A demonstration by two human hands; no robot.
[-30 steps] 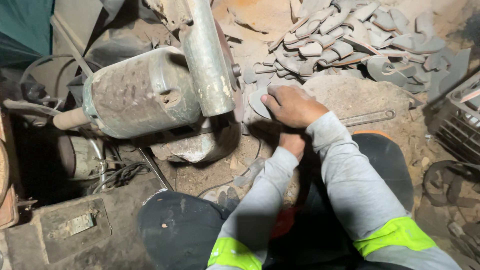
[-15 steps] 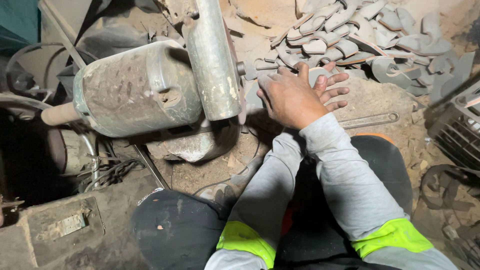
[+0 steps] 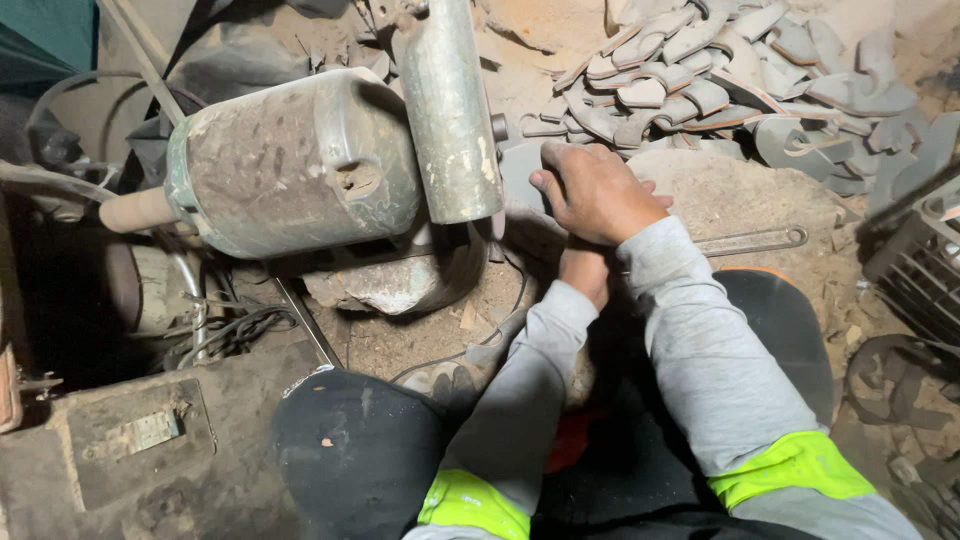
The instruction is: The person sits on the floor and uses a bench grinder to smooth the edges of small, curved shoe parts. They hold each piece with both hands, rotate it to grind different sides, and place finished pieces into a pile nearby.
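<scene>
My right hand (image 3: pixel 597 192) lies knuckles up, fingers curled over a flat grey metal piece (image 3: pixel 520 172). It holds the piece's edge against the side of the dusty grinding wheel housing (image 3: pixel 452 110). My left hand (image 3: pixel 585 272) sits just below, under my right wrist, with its fingers hidden. The grinder's drum-shaped motor (image 3: pixel 290 165) lies to the left of the wheel. Both arms wear grey sleeves with yellow-green bands.
A pile of several curved metal blanks (image 3: pixel 720 70) lies beyond my hands. A long spanner (image 3: pixel 752 241) rests on the dusty mound to the right. A black crate (image 3: pixel 915 260) stands at the right edge. Cables (image 3: pixel 235 330) and a metal base (image 3: pixel 130 440) fill the left.
My right hand has gone from spread fingers to a curled grip on the grey piece, drawn slightly toward the wheel. My left hand stays tucked beneath it.
</scene>
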